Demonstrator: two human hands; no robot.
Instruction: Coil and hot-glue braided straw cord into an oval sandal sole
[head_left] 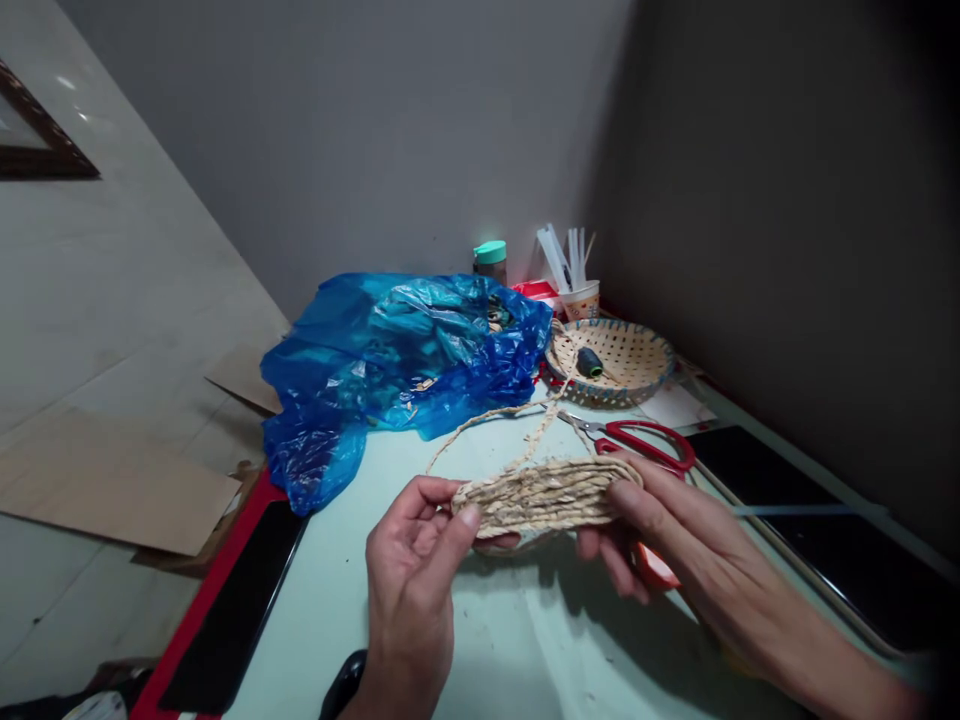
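Note:
A flat oval coil of straw rope (544, 497) is held level above the table between both hands. My left hand (420, 550) pinches its left end, thumb on top and fingers beneath. At the right end my right hand (667, 520) grips it the same way, with some fingers hanging below. A loose length of straw rope (480, 418) runs from behind the coil toward a blue plastic bag (405, 350). Scissors with red handles (649, 443) lie just behind my right hand. Under that hand, an orange and white object (656, 568) is partly hidden.
A shallow woven basket (637, 360) holds a dark spool (589, 362). Behind it stand a paper cup (580, 300) of straws and a jar with a green lid (491, 255). Dark flat panels (847, 560) lie at the right. Cardboard (112, 480) is on the floor.

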